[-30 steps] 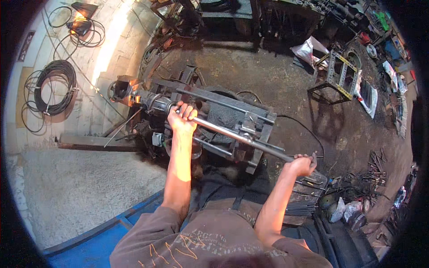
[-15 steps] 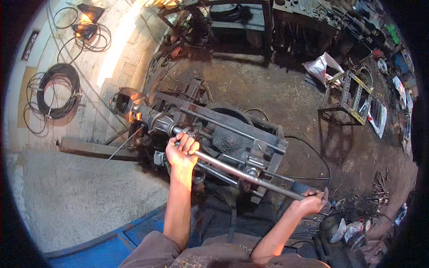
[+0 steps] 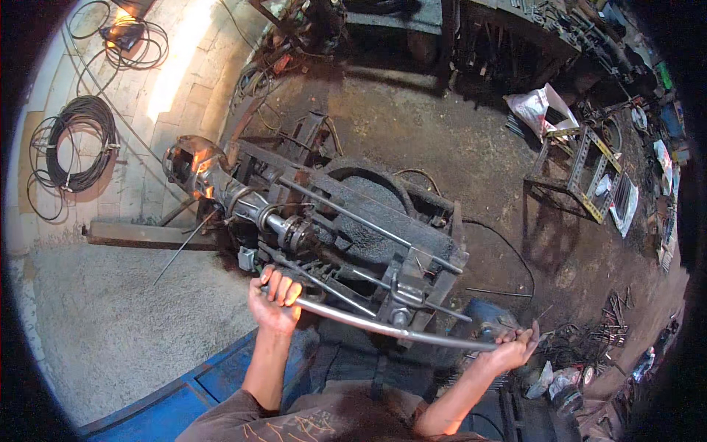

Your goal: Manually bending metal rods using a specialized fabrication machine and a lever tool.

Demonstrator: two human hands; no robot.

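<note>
A long round steel rod (image 3: 383, 327) spans the space between my two hands, held crosswise in front of me. My left hand (image 3: 274, 302) is closed around its left end, and my right hand (image 3: 508, 351) grips the right end. Just beyond the rod stands a greasy machine with a heavy steel frame (image 3: 353, 195). A bare metal axle-like housing (image 3: 254, 208) with a flange (image 3: 297, 234) at its near end lies at the machine's left side, apart from the rod. A clamp-like block (image 3: 405, 295) sits on the machine near the rod's middle.
Coiled black cable (image 3: 79, 144) lies on the pale floor at left. A perforated metal stand (image 3: 571, 177) and a white sack (image 3: 534, 109) are at right. Loose rods and scrap (image 3: 611, 324) lie near my right hand. A blue metal frame (image 3: 184, 398) runs along the lower left.
Both hands still hold the rod. Its left end has come away from the flanged housing and moved nearer to me, leaving the flange exposed.
</note>
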